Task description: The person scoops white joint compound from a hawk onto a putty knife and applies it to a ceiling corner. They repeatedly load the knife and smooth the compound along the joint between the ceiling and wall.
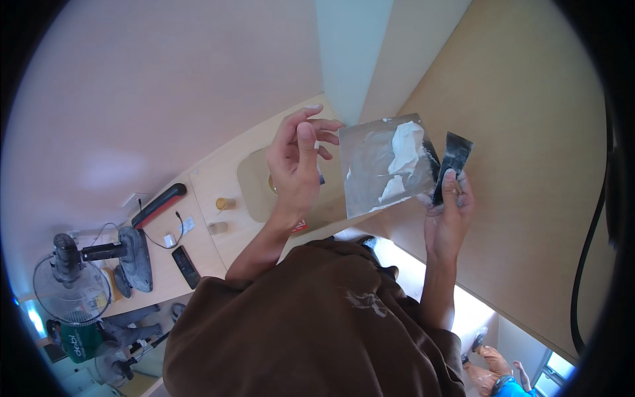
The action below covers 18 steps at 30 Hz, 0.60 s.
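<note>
My right hand (452, 210) is raised in front of a tan wooden panel and grips two things at once: a square metal plate (378, 165) smeared with white putty, and a dark narrow putty knife (452, 159) that sticks up beside it. My left hand (297, 162) is lifted just left of the plate, palm toward me, fingers spread and curled, holding nothing. It does not touch the plate. My brown sleeves and shirt fill the lower middle of the view.
A pale wooden surface (205, 225) lies far below with a black phone (186, 266), two small cups (225, 204), a red-and-black tool (159, 205) and a power tool (132, 258). A standing fan (69, 284) is at lower left. A black cable (592, 245) hangs at right.
</note>
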Available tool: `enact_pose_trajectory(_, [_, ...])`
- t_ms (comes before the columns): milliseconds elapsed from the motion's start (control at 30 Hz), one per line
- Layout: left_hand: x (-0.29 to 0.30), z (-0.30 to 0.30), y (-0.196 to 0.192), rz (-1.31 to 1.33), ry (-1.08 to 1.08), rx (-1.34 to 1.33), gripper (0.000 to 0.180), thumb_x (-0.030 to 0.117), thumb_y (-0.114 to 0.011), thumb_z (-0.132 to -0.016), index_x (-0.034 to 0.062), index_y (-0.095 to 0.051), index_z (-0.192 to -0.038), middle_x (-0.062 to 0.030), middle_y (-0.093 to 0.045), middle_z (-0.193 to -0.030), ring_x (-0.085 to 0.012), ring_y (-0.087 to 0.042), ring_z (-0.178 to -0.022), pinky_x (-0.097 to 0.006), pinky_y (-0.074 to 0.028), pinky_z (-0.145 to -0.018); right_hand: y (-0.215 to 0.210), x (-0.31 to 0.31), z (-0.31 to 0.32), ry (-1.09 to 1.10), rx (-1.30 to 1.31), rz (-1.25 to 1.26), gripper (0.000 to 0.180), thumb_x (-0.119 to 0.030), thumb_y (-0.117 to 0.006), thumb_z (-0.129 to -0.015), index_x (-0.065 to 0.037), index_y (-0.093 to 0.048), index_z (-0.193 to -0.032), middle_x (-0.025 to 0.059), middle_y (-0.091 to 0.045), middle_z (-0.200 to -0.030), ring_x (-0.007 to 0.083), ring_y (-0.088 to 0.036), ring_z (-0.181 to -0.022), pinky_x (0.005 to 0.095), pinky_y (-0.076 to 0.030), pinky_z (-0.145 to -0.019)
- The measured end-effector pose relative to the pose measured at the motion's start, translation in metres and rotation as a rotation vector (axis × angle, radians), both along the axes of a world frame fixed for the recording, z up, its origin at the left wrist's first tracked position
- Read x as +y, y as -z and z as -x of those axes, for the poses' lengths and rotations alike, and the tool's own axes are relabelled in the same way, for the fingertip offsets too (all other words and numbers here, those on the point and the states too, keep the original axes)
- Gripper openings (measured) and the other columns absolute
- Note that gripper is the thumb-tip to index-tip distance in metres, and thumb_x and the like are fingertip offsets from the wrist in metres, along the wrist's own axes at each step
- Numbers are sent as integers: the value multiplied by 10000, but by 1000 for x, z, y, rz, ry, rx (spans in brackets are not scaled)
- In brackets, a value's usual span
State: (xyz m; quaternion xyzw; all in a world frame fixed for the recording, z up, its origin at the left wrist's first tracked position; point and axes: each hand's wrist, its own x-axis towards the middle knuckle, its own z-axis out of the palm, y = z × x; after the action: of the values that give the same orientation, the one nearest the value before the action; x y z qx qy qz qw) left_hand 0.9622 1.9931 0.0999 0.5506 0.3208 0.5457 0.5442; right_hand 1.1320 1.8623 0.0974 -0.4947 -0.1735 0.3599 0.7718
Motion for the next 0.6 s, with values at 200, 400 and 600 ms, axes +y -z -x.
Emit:
enact_pose_trajectory(200, [2, -5, 1, -335, -161, 1, 382, 278, -607, -905, -5, -523, -1148, -117, -642, -924, -164, -628, -758, -247, -482, -611, -9, -7, 12, -60, 48, -36, 157, -157, -547, -941, -47, -553, -1054, 29, -630, -946, 92, -626, -803, 258, -550, -628])
enact_pose_trajectory(400, [8, -5, -1, -442, -180, 32, 462, 188, -725, -809, 4, -506, -1172, -125, -637, -920, -166, -627, -744, -245, -478, -598, -31, -8, 16, 25, 31, -39, 185, -141, -540, -943, 1, -549, -1061, 58, -638, -900, 107, -630, -772, 297, -590, -594])
enact_pose_trajectory(600, [2, -3, 0, -372, -137, 55, 495, 164, -747, -783, 19, -502, -1187, -111, -667, -802, -128, -614, -641, -221, -459, -562, -35, -13, 6, 0, -19, -59, 198, -139, -543, -940, 28, -560, -1046, 68, -647, -860, 111, -637, -722, 305, -595, -591])
